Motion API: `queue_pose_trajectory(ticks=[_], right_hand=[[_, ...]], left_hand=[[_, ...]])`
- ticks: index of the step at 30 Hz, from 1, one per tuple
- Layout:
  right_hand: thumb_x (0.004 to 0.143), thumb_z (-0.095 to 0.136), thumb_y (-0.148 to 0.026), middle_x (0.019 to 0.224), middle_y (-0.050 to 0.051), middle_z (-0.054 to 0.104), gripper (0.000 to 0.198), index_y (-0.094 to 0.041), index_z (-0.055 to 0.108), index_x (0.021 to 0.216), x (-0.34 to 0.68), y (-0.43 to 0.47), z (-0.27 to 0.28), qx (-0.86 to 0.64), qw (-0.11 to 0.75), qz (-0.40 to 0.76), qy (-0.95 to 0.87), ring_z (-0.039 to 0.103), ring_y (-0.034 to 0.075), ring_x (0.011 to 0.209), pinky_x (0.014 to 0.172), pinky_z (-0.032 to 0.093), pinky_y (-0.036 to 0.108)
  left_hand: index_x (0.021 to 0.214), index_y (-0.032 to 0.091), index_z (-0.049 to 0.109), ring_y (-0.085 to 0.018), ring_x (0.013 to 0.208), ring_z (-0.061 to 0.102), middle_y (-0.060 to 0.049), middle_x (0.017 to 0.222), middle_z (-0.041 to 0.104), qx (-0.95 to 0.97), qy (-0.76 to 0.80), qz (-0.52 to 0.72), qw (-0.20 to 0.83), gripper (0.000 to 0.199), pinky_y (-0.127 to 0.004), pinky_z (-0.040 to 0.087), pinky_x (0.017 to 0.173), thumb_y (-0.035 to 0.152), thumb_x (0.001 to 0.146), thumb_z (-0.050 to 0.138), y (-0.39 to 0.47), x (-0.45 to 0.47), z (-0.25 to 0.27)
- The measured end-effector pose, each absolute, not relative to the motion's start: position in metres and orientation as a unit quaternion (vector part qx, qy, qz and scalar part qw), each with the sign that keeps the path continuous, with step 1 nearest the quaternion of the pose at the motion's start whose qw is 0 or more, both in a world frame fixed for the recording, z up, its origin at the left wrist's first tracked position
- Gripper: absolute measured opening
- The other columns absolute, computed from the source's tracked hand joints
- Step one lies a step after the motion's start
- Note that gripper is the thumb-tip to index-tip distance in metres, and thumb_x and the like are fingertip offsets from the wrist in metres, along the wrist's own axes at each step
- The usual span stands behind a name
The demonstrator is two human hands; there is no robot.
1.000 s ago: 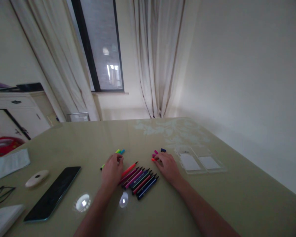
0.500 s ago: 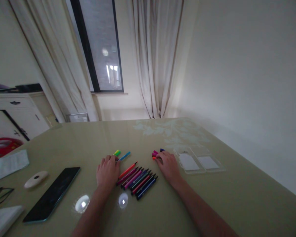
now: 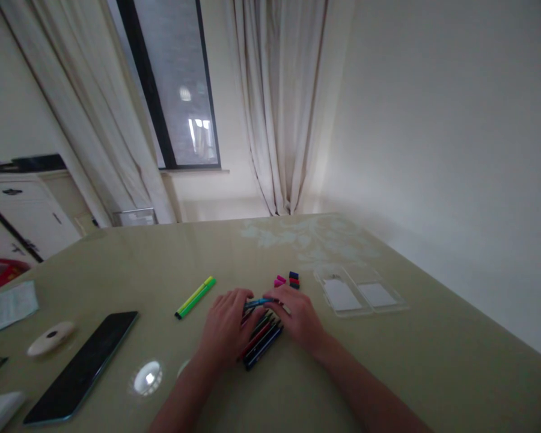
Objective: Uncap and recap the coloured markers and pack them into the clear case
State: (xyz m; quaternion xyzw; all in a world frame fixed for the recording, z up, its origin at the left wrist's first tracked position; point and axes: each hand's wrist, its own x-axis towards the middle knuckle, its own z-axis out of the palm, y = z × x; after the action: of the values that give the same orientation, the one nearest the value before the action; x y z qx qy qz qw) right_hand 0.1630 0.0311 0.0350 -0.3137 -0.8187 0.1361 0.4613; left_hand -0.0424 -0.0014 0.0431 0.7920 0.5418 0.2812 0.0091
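Note:
A blue felt-tip pen (image 3: 258, 302) is held between both hands above the row of pens. My left hand (image 3: 225, 328) is closed around its near end. With bent fingers, my right hand (image 3: 297, 313) pinches its far end, where the cap would be; the fingertips partly hide it. Below lie several dark felt-tip pens (image 3: 262, 349), side by side with bare black tips; my left hand covers some of them. Just beyond my right hand are small loose pen caps (image 3: 294, 279) in pink, red and dark blue. A yellow and a green felt-tip pen (image 3: 198, 297) lie left of my left hand.
To the right lies an open clear plastic case (image 3: 360, 294) with white inserts. On the left are a black phone (image 3: 83, 367), a pale oval object (image 3: 51, 338), a paper sheet (image 3: 9, 307), and a white box (image 3: 2, 412). A wall borders the table's right side.
My left hand has moved right with the blue pen, off the yellow and green pens. My right hand has moved left and nearer from the caps to the blue pen. The view has shifted slightly.

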Motion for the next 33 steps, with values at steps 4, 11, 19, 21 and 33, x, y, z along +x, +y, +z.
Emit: queue_pose_trajectory(ticks=[4,11,19,21,33], right_hand=[[0.105,0.056,-0.029,0.098,0.006,0.078,0.022,-0.022,0.076,0.111,0.160,0.027,0.035,-0.285,0.457,0.156,-0.828,0.072,0.020,0.092,0.086,0.057,0.032],[0.101,0.062,-0.034,0.095,0.006,0.079,0.019,-0.023,0.078,0.101,0.179,0.041,0.045,-0.373,0.535,0.145,-0.744,0.073,0.022,0.090,0.088,0.058,0.035],[0.098,0.050,-0.023,0.106,0.011,0.075,0.026,-0.019,0.073,0.110,0.203,0.074,0.019,-0.511,0.472,0.065,-0.715,0.070,0.024,0.095,0.087,0.057,0.037],[0.096,0.051,-0.017,0.104,0.010,0.074,0.024,-0.020,0.073,0.106,0.202,0.077,0.014,-0.529,0.427,0.062,-0.731,0.069,0.024,0.095,0.086,0.056,0.035],[0.101,0.055,-0.026,0.136,0.013,0.068,0.032,-0.019,0.070,0.128,0.195,0.074,0.011,-0.521,0.335,0.080,-0.781,0.063,0.027,0.126,0.111,0.047,0.044]], left_hand=[[0.098,0.025,0.062,-0.026,0.080,0.072,-0.005,0.088,0.076,0.775,0.611,0.161,0.022,0.034,-0.032,0.044,0.066,0.054,0.104,0.045,-0.009,-0.029,0.049],[0.092,0.025,0.064,-0.030,0.083,0.074,-0.007,0.082,0.075,0.670,0.732,0.113,0.038,0.052,-0.032,0.041,0.063,0.073,0.096,0.044,0.003,-0.047,0.056],[0.110,0.018,0.061,-0.029,0.110,0.068,-0.014,0.112,0.072,0.663,0.729,0.169,0.027,0.040,-0.038,0.048,0.093,0.051,0.105,0.040,0.017,-0.073,0.033],[0.102,0.020,0.064,-0.027,0.106,0.068,-0.011,0.108,0.073,0.673,0.716,0.183,0.035,0.038,-0.037,0.049,0.092,0.049,0.105,0.040,0.019,-0.073,0.029],[0.118,0.018,0.066,-0.034,0.111,0.061,-0.015,0.118,0.068,0.572,0.798,0.185,-0.041,0.034,-0.043,0.048,0.090,0.038,0.103,0.043,0.023,-0.108,0.032]])
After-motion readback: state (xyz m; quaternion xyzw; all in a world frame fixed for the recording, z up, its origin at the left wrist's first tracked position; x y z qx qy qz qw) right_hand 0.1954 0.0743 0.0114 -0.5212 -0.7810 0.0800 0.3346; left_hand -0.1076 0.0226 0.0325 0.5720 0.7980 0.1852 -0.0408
